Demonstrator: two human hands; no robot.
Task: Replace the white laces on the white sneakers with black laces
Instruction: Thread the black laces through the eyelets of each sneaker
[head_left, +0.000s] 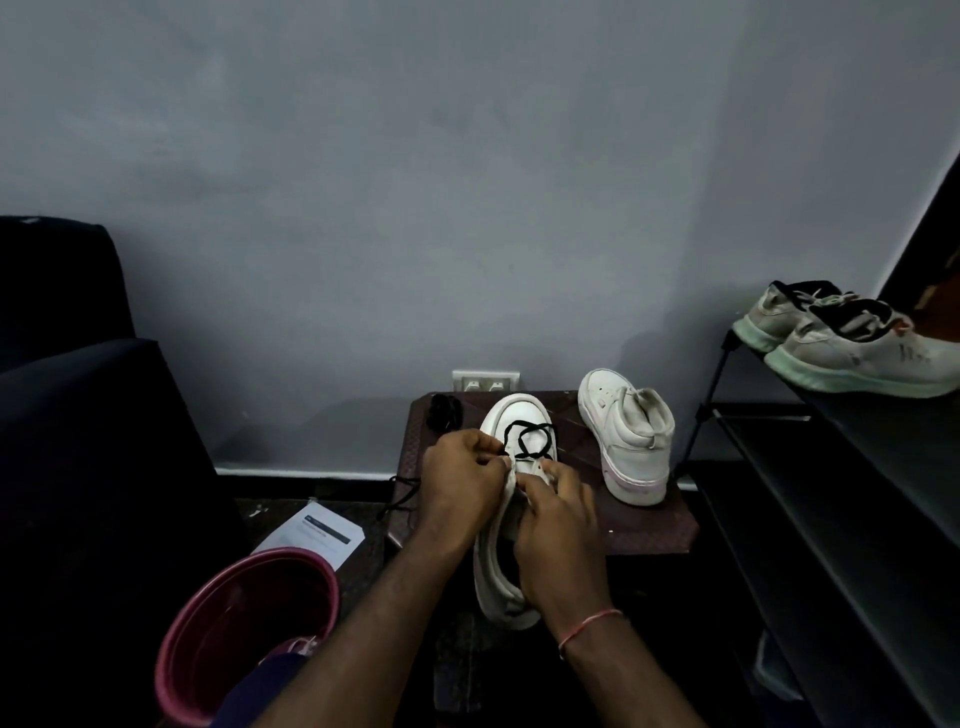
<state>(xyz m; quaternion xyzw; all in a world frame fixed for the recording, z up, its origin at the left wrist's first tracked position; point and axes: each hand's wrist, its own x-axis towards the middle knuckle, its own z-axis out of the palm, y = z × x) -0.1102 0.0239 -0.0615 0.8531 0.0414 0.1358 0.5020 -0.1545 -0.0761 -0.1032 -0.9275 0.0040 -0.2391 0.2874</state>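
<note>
**Black lace going into a sneaker on a crowded little tabletop**

A second white sneaker (631, 441) stands upright on the right side of the tabletop (654, 527), heel toward the camera, close beside the working area. A dark bundle, likely a spare lace (444, 410), lies at the back left corner, just in front of a wall socket (485, 382). A black metal shoe rack (831, 467) crowds the right side and carries a worn pale pair of trainers (852, 343) on its top shelf. A dark upholstered seat (78, 415) closes off the left. On the floor sit a round pink plastic bucket (244, 623) and a printed sheet of paper (311, 532).

The sneaker being laced (519, 415) lies toe toward the wall, its heel overhanging the near edge of the tabletop. The black lace (527, 434) crosses its lowest eyelets, and a loose end trails off the left edge. The left hand (462, 478) pinches the lace at a left eyelet. The right hand (558, 514) has its fingers curled on the sneaker's upper, gripping it. The two hands almost touch.
</note>
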